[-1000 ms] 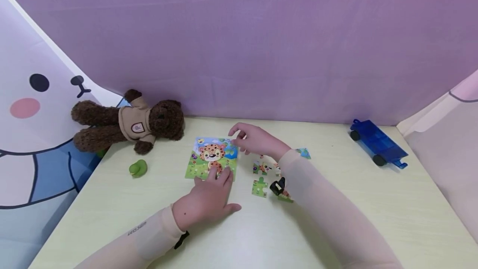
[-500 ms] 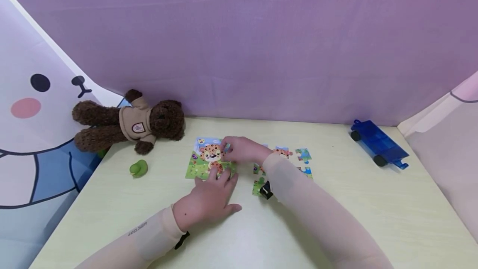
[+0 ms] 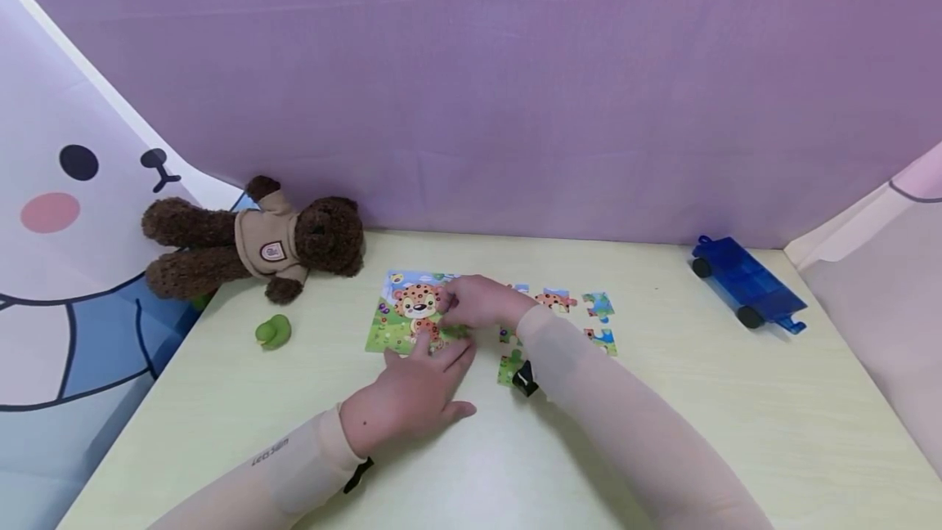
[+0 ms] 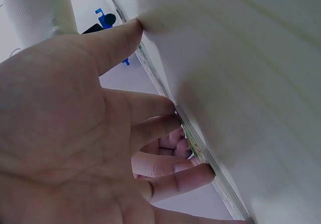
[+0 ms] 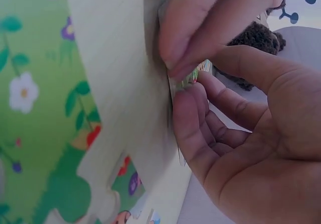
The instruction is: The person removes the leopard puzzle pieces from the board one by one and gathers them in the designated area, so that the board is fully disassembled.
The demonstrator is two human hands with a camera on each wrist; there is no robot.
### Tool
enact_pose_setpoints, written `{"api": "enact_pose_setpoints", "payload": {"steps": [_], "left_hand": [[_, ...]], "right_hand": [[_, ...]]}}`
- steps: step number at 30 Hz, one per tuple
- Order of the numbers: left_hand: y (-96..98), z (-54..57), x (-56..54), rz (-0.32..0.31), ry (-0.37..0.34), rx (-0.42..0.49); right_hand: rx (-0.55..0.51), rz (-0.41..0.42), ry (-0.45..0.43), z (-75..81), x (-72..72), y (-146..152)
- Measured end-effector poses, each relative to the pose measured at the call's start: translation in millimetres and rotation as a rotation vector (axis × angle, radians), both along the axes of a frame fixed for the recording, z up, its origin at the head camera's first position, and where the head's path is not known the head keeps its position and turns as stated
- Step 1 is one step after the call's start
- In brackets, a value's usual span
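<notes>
A square leopard picture card (image 3: 392,325) lies on the table in the head view. My left hand (image 3: 408,391) is spread at its lower edge, with several fingertips resting on it and the thumb straight on the tabletop. At the card's right side is my right hand (image 3: 474,301), its fingers bent and thumb and forefinger tips close to the surface. In the right wrist view my right hand (image 5: 266,133) meets the card's green part beside the left fingers (image 5: 188,28). Whether a small piece is between its fingertips is hidden.
Loose jigsaw pieces, including a blue corner piece (image 3: 598,305) and a green one (image 3: 508,368), lie partly under the right forearm. A green toy duck (image 3: 274,332) and brown teddy bear (image 3: 265,244) are left. A blue toy trailer (image 3: 746,280) stands at right.
My right hand has come down from above the card's upper right corner onto its right side, uncovering more jigsaw pieces. My left hand stays nearly still, its forefinger shifting slightly right.
</notes>
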State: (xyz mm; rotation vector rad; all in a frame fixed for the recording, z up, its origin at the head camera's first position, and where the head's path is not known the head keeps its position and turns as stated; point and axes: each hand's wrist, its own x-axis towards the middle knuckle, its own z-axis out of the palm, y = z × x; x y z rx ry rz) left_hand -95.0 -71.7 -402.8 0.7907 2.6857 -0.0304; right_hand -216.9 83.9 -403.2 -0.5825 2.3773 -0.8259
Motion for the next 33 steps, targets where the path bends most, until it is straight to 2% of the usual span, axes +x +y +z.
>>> {"api": "enact_pose_setpoints", "payload": {"steps": [10, 15, 20, 33], "left_hand": [[0.8, 0.7, 0.5, 0.003, 0.0, 0.0], [0.4, 0.6, 0.0, 0.004, -0.005, -0.002], [0.6, 1.5, 0.2, 0.005, -0.01, 0.004], [-0.8, -2.1, -0.9, -0.019, 0.016, 0.004]], "right_hand": [[-0.006, -0.004, 0.017, -2.0, 0.8, 0.0], [-0.038, -0.021, -0.004, -4.1, 0.2, 2.4], [-0.048, -0.009, 0.019, -5.4, 0.1, 4.8], [-0.085, -0.015, -0.033, -3.9, 6.1, 8.8]]}}
